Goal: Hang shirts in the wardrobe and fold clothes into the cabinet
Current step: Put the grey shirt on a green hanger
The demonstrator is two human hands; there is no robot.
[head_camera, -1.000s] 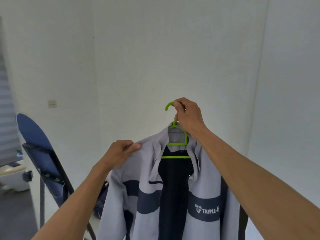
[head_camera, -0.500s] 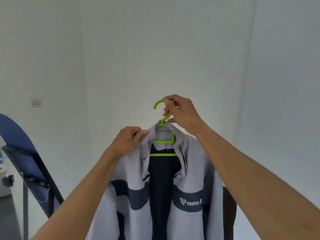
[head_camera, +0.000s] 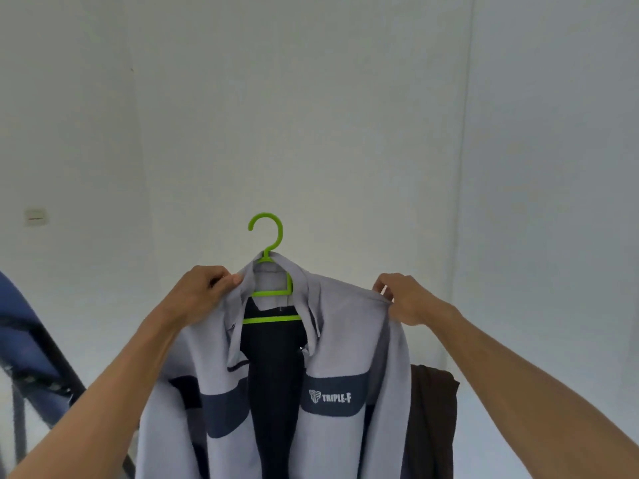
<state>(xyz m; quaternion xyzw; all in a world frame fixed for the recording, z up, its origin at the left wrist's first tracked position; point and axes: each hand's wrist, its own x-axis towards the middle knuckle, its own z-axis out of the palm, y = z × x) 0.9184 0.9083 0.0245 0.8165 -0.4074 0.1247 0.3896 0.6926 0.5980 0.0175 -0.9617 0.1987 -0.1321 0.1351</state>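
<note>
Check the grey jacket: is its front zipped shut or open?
Open. The grey jacket hangs on the green hanger with its front edges apart, dark lining showing between them.

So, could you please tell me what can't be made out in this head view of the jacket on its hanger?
- Green hanger: its arms are covered by the grey jacket.
- Jacket hem: cut off by the bottom edge.
- Dark brown garment: mostly behind the jacket, so its type is unclear.
- Blue board: blurred and cut by the left edge.
- Wardrobe: out of frame.
- Left hand and right hand: fingertips tucked into the fabric.
</note>
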